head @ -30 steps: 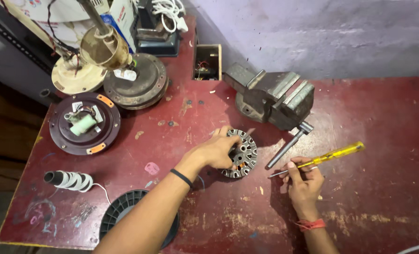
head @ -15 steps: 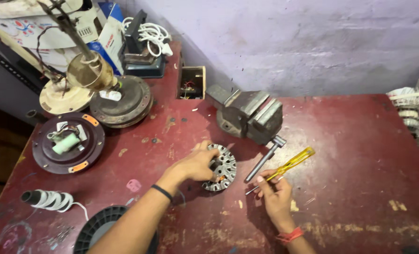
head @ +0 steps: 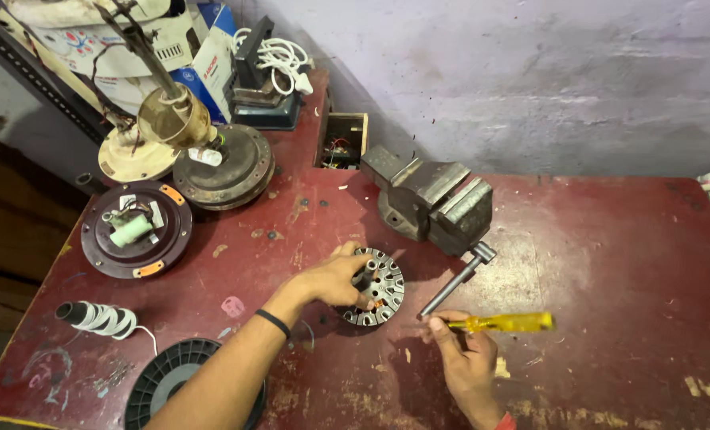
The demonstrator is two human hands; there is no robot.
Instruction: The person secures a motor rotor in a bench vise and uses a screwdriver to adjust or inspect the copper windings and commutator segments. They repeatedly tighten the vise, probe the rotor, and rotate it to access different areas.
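Here the left hand (head: 335,279) stays clamped on the slotted round stator core (head: 375,287), which lies flat on the red desk (head: 610,263) just in front of the bench vise (head: 435,195). The right hand (head: 466,358) keeps its grip closed on a yellow-handled screwdriver (head: 502,322), whose tip is now drawn back from the core, beside the vise handle (head: 455,280); the prying appears paused.

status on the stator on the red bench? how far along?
Done: the stator core is out of its housing, lying flat on the red bench, slots showing almost no winding. In hand: left hand steadies it, right hand holds a yellow-handled screwdriver beside it. Left: the vise is unused, and fan housings lie open.
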